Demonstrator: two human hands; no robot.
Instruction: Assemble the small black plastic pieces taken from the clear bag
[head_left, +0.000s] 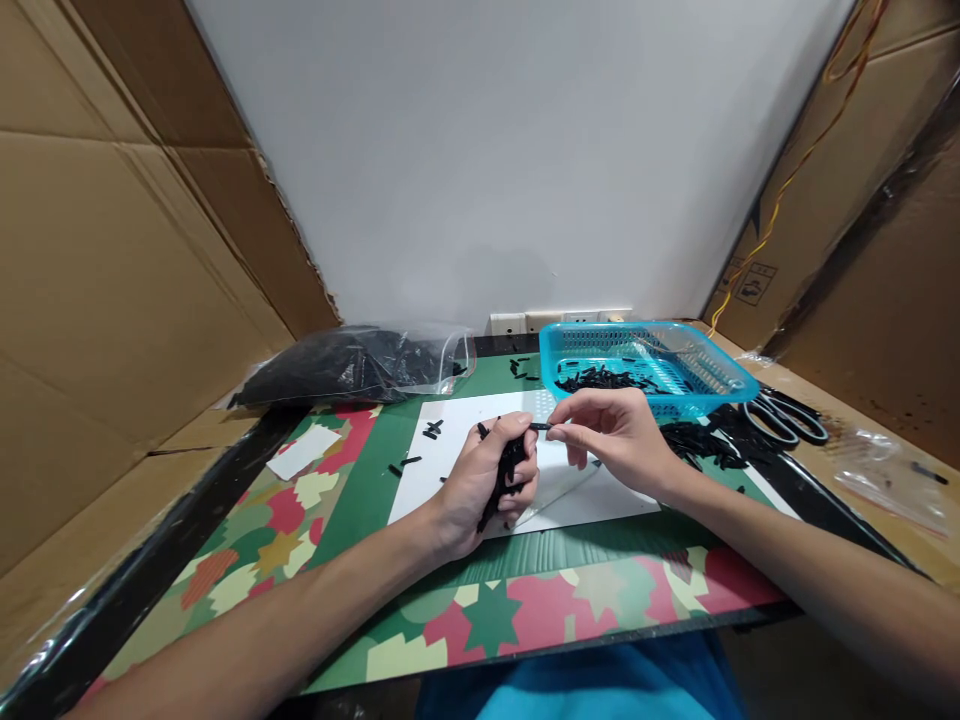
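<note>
My left hand (487, 480) is closed around a bunch of small black sticks (511, 468), over a white sheet of paper (585, 495). Between its thumb and forefinger one black piece (538, 427) sticks out to the right. The thumb and forefinger of my right hand (611, 435) pinch the far end of that same piece. What the pieces are is too small to make out. A few loose black pieces (433, 430) lie on the paper left of my hands. Beyond my right hand stands a blue plastic basket (720, 385) with a heap of black pieces (604, 380) in it.
A zip bag full of black pieces (352, 365) lies at the back left. More black pieces (701, 445) are heaped right of my right hand, near scissors (784, 418). A clear plastic bag (889, 475) is farther right. Cardboard walls (135, 250) flank both sides.
</note>
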